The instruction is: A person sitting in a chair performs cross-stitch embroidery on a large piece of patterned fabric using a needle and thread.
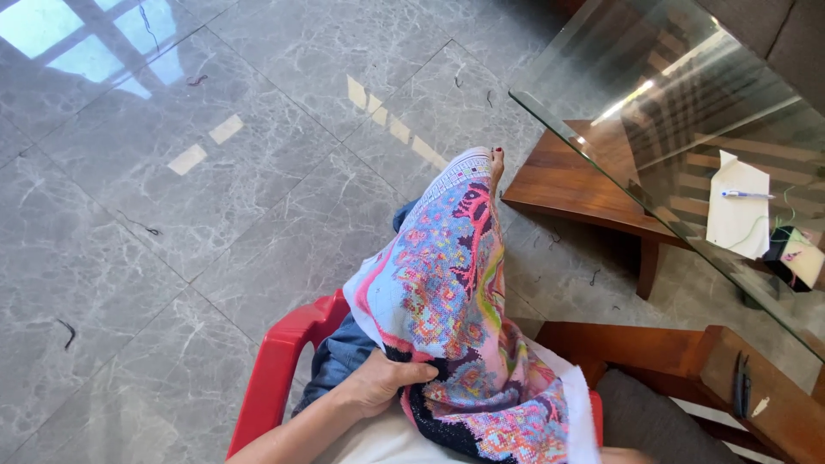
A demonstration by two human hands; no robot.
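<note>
1. The step in hand looks like cross-stitch work on a large embroidered cloth (pixel 455 301). It lies draped over the person's lap and outstretched leg, in the lower middle of the frame.

2. The left hand (pixel 382 382), at the lower centre, has its grip clenched on a fold of the cloth's near edge, thumb on top, pinching the dark stitched border.

3. The right hand is barely in view at the bottom edge, hidden under the cloth; I cannot tell whether its grip is clenched or released.

4. Judging from this, the cloth is being held and positioned rather than stitched: no needle shows in either hand. The next move would call for a steady pinch with the left hand, so that the fabric stays taut and the working area faces up.

5. The cloth's long axis runs from the lower right of the frame up toward the centre, following the leg. Its far end, a white patterned border, points up toward the foot (pixel 497 161) near the frame's centre.

6. The person sits on a red plastic chair (pixel 275 369) on a grey marble floor (pixel 172 215).

7. At right stands a glass-topped bench (pixel 601 112) bearing a sheet of white paper (pixel 737 206) and a pen (pixel 746 195), well apart from the cloth.
</note>
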